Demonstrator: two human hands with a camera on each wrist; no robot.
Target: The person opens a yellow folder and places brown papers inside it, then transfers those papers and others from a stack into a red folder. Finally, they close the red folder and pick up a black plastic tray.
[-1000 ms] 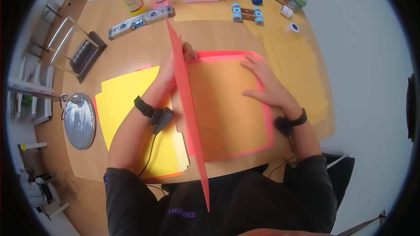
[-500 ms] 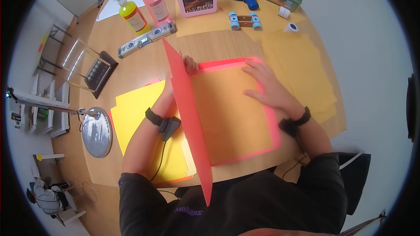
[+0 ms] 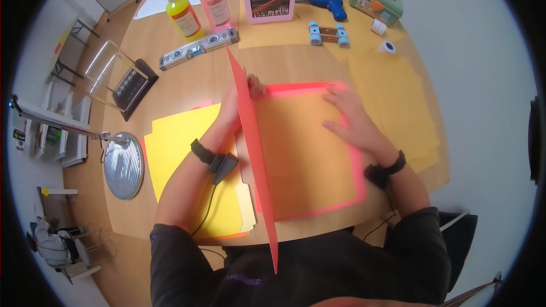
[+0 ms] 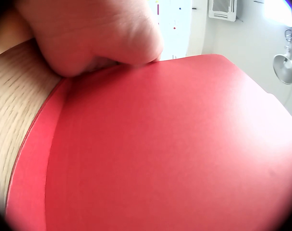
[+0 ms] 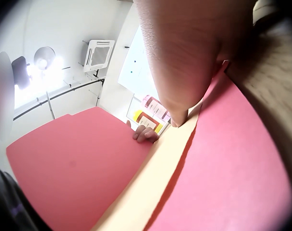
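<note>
A red folder (image 3: 360, 185) lies spread on the table, its left cover (image 3: 251, 128) standing nearly upright. Inside, on the flat half, is a tan sheet (image 3: 307, 159). My left hand (image 3: 255, 84) grips the standing cover near its far edge; its fingers curl round onto the inner side, as the right wrist view also shows. Part of that hand is hidden behind the cover in the head view. With fingers spread, my right hand (image 3: 351, 116) rests on the sheet and the folder's right margin. In the left wrist view the red cover (image 4: 160, 139) fills most of the picture below the hand.
Yellow folders (image 3: 182, 136) lie left, under my left forearm. Tan envelopes (image 3: 398, 108) cover the right side. Behind stand a spirit level (image 3: 199, 49), bottles (image 3: 185, 18), a jug (image 3: 268, 0), a toy car chassis (image 3: 328, 34), a blue tool (image 3: 330, 7) and a green box (image 3: 375, 3).
The head view has shifted slightly. The standing cover shows narrower, nearer edge-on, than half a second ago. Both hands keep their places on the folder and sheet.
</note>
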